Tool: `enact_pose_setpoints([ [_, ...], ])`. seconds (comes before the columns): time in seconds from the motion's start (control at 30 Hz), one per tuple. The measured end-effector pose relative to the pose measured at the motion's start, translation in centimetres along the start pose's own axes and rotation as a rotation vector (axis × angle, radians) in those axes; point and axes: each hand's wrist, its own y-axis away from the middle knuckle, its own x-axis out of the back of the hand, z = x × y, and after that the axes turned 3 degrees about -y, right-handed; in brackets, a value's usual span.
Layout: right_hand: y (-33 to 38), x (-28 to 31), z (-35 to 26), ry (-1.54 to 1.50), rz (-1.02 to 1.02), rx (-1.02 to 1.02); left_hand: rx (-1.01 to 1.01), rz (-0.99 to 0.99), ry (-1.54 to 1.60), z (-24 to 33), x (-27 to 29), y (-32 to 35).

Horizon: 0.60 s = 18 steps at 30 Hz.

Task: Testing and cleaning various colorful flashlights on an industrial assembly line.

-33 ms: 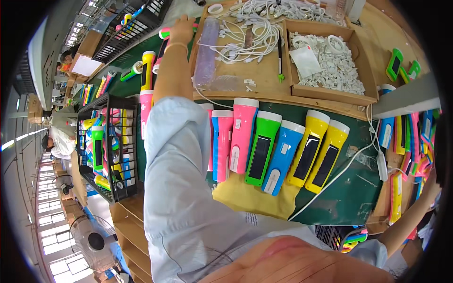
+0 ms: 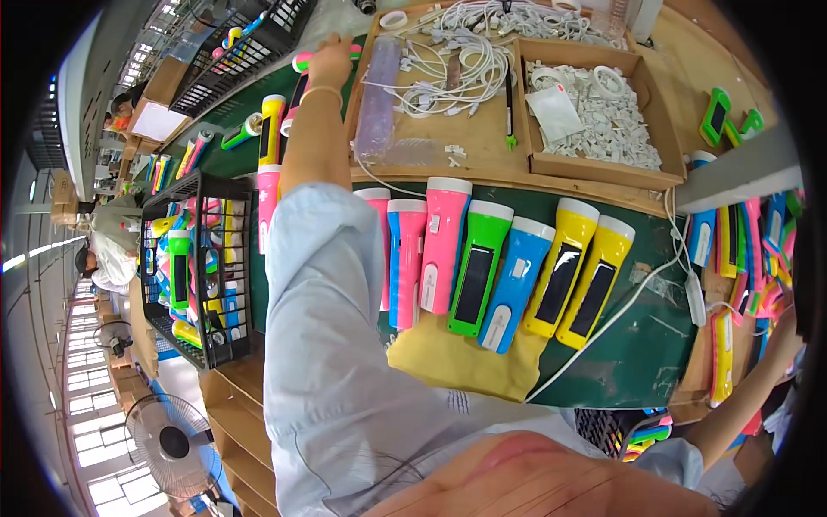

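A row of flashlights (image 2: pixel 473 289) lies lined up on the tabletop (image 2: pixel 637 370), others jumbled rightward; left grip (image 2: pixel 332 60) covers a pink-and-green flashlight (image 2: pixel 301 62); cannot tell whether it or right grip (image 2: pixel 787 326) clasps

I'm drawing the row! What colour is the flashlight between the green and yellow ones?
Blue flashlight, white rim; best in head view.

Left grip (image 2: pixel 331 64) far forward — arm (image 2: pixel 312 146) outstretched, right arm (image 2: pixel 743 395) sideways

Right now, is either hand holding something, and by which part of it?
The left hand seems to hold a long pink-green plastic torch by its middle; whether the right hand holds anything cannot be told.
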Motion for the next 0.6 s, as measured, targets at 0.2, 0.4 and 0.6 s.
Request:
enact_pose_setpoints([
  [0.2,16.5,-15.6,-11.6,-0.613,-0.282,-0.037,0.318,0.539,0.592,-1.4,14.2,6.5],
  [0.4,24.5,-28.6,-18.0,-0.488,-0.551,0.386,0.31,0.231,1.865,12.6,29.5,21.7],
  [0.6,26.7,-32.2,-18.7,-0.55,-0.732,0.353,0.399,-0.255,2.464,21.0,30.5,35.3],
])
